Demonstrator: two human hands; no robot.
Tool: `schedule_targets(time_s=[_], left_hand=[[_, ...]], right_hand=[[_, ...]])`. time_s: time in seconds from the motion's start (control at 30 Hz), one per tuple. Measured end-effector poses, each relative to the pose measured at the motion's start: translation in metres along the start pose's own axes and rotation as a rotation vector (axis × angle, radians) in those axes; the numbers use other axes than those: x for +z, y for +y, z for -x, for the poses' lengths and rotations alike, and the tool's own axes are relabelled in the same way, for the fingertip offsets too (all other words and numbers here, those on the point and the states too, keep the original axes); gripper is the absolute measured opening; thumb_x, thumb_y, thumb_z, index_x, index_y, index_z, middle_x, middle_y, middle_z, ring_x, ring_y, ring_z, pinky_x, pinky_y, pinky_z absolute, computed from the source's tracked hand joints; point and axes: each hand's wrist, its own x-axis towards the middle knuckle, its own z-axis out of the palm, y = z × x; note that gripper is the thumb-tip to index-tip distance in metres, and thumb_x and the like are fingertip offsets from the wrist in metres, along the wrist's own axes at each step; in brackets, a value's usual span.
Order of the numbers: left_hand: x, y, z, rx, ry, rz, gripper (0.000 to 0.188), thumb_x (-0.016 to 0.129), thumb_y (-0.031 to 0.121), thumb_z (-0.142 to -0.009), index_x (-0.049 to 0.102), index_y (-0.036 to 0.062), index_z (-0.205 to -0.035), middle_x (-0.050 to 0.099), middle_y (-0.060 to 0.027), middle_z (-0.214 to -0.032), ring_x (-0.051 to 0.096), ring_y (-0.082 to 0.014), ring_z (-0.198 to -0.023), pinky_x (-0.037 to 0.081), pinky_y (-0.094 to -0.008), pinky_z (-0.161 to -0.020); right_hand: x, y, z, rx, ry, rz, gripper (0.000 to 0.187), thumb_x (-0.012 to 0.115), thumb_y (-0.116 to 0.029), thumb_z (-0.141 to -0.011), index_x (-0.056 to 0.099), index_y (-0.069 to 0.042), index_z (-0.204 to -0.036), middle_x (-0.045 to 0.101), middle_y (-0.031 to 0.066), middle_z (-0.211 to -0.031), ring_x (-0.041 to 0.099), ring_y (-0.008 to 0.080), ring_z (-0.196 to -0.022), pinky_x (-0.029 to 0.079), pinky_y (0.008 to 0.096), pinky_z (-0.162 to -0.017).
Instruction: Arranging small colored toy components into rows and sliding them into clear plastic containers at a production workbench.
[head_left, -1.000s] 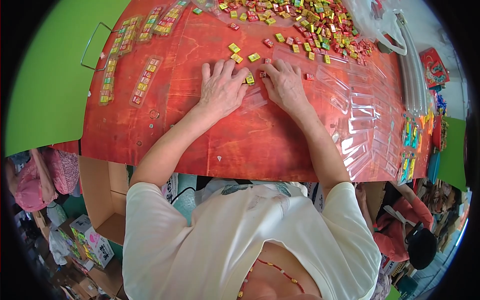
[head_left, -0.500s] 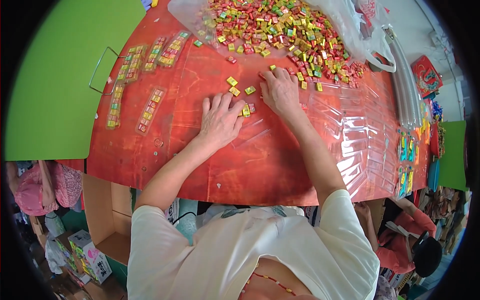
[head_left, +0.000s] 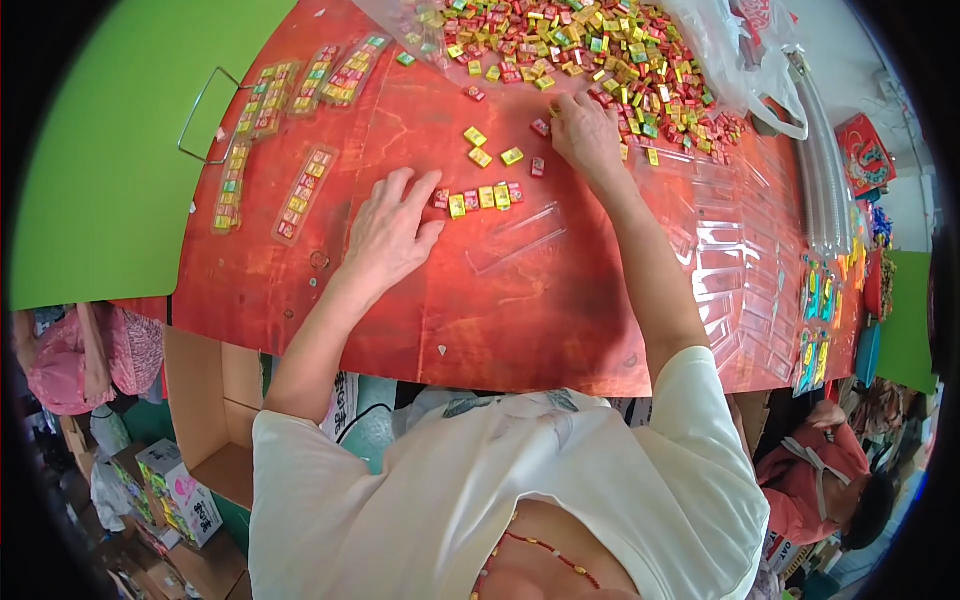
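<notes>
My left hand (head_left: 392, 228) hovers over or rests on the red table, fingers apart and holding nothing, just left of a straight row of small red and yellow boxes (head_left: 487, 197). Below that row lies a narrow clear plastic tray (head_left: 518, 238). At the lower edge of a big heap of similar little boxes (head_left: 575, 45) is my right hand (head_left: 590, 140), its fingers curled downward; whatever they pinch is hidden. A loose red box (head_left: 540, 127) lies beside its thumb. Several loose yellow boxes (head_left: 480, 157) are scattered between my hands.
Filled clear strips (head_left: 303, 195) lie on the left, near a green board (head_left: 90, 150) with a wire handle. Clear empty trays (head_left: 735, 260) spread across the right. A plastic bag (head_left: 715, 60) sits beside the heap. Other people (head_left: 815, 470) sit at both sides.
My left hand has drawn back to the left, uncovering the row of boxes. My right hand has moved up to the heap, leaving red boxes behind it. The view has shifted slightly.
</notes>
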Motion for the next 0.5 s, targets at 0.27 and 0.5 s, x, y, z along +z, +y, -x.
schedule_targets(time_s=[0.27, 0.5], left_hand=[[0.007, 0.014, -0.015, -0.005, -0.116, -0.048, 0.058, 0.074, 0.022, -0.083, 0.053, 0.0064, -0.135, 0.051, -0.0168, -0.118, 0.057, -0.0356, -0.111, 0.056, -0.0471, -0.083], [0.022, 0.02, -0.021, 0.028, -0.095, -0.066, 0.044, 0.069, 0.014, -0.087, 0.056, 0.0034, -0.128, 0.05, -0.0157, -0.113, 0.06, -0.0342, -0.104, 0.057, -0.0462, -0.078]], right_hand=[[-0.015, -0.021, 0.026, -0.056, 0.056, 0.007, 0.023, 0.066, -0.022, -0.087, 0.065, -0.012, -0.107, 0.063, 0.0101, -0.098, 0.063, 0.0302, -0.095, 0.045, 0.046, -0.083], [-0.04, -0.052, 0.064, -0.208, 0.063, -0.122, 0.033, 0.07, -0.018, -0.084, 0.063, -0.012, -0.116, 0.059, 0.0087, -0.102, 0.059, 0.0278, -0.098, 0.043, 0.0443, -0.082]])
